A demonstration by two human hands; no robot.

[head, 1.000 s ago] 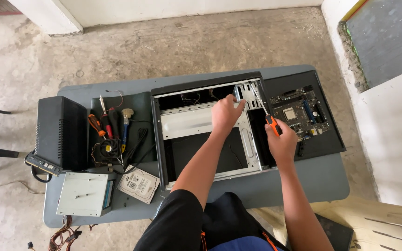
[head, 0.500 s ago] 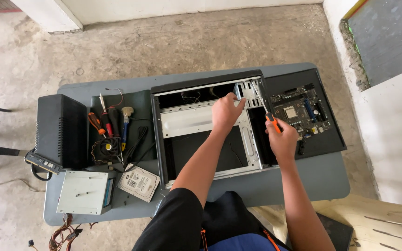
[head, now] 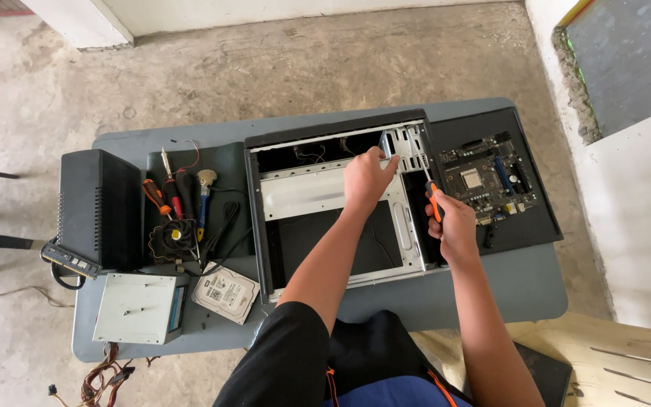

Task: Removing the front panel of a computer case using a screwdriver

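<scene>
An open computer case lies on its side on a grey table. My left hand rests inside it, fingers on the metal slot bracket at the case's far right corner. Just right of the case, my right hand grips a screwdriver with an orange and black handle, its shaft pointing up toward that bracket. A motherboard lies on a black panel to the right of the case.
Left of the case, a mat holds several hand tools and a cooler fan. A black power supply, an optical drive and a hard drive sit at the table's left. Cables hang off the front left corner.
Both hands stay at the case's far right corner; the right hand with the screwdriver has shifted only slightly.
</scene>
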